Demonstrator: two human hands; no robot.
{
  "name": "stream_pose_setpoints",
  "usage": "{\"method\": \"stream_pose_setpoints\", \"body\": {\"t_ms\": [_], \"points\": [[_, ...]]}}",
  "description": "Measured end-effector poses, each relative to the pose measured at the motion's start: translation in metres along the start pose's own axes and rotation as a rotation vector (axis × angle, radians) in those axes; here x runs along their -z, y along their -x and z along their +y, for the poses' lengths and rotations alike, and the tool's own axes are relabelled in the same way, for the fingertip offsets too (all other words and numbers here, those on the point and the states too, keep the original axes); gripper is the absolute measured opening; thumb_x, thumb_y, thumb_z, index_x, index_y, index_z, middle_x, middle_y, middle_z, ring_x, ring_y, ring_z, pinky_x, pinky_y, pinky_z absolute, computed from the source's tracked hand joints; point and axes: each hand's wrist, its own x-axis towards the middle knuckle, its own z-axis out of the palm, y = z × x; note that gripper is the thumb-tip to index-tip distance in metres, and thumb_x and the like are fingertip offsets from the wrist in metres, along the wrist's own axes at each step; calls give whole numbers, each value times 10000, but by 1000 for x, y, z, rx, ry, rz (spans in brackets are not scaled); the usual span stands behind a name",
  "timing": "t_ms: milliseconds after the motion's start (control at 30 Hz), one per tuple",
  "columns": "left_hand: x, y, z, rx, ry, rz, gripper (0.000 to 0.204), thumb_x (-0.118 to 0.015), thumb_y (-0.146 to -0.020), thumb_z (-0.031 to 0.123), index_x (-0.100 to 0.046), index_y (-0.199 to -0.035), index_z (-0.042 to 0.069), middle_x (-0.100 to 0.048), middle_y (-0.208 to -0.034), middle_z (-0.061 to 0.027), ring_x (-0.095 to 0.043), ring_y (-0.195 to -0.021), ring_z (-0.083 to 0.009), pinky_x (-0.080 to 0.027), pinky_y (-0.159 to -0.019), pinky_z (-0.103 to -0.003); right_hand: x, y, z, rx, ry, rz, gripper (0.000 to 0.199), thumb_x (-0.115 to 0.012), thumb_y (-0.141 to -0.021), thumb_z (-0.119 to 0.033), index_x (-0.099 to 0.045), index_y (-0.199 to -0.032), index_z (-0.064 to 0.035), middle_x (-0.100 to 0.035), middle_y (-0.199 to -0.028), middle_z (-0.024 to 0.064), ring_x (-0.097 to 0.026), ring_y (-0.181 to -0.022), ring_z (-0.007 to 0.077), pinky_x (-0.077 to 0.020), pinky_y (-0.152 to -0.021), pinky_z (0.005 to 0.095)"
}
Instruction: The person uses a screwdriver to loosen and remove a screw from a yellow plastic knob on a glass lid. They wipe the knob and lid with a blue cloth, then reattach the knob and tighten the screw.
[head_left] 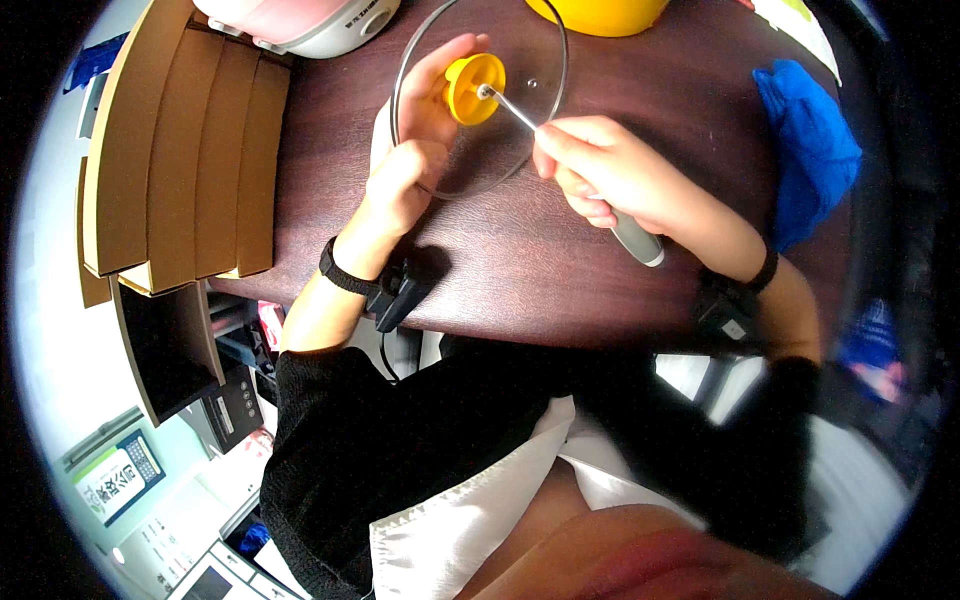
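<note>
My left hand is closed round the edge of a clear round glass lid, its fingers behind the glass and beside a yellow knob. The lid is held tilted above the table, and the knob shows through it at the middle. In my right hand is a screwdriver with a grey handle, gripped with the fingers wrapped round it. Its thin metal shaft points up and left, and the tip meets the small metal screw at the knob's centre.
A brown cardboard rack stands along the left of the dark wooden table. Towards the back are a pink and white appliance and a yellow container. Crumpled blue material lies at the right.
</note>
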Motion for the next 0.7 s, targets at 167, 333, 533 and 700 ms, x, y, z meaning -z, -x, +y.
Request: {"method": "stream_pose_setpoints", "body": {"t_ms": [167,333,533,700], "points": [[1,0,-1,40,-65,-11,786,-446,-648,177,-344,-1396,-41,-360,-1451,-169,-314,-1367,-257,-184,-1142,-375,1,-2,3,-26,-59,4,317,-374,-1022,-281,-473,-837,-44,-348,-545,-50,-350,-393,45,-319,-367,194],[3,1,8,118,-186,-40,807,-451,-653,181,-312,-1422,-22,-277,-1501,-158,-253,-1401,-252,-170,-1146,-366,-1,-2,4,-48,-89,9,319,-373,-1022,-287,-471,-835,-47,-346,-545,-48,-351,-394,47,-319,-366,196],[12,5,9,201,-177,-127,824,-528,-748,264,-215,-1471,23,-240,-1516,-138,-239,-1403,-237,-177,-1142,-366,-2,-2,6,-54,-86,13,322,-370,-1023,-288,-471,-836,-47,-346,-543,-46,-354,-393,51,-320,-365,200],[-1,6,6,194,-159,-8,867,-620,-785,351,-201,-1477,39,-299,-1469,-140,-260,-1386,-248,-227,-1115,-374,0,-3,6,-40,-70,42,326,-364,-1024,-289,-474,-841,-44,-349,-540,-44,-354,-391,52,-320,-363,201]]}}
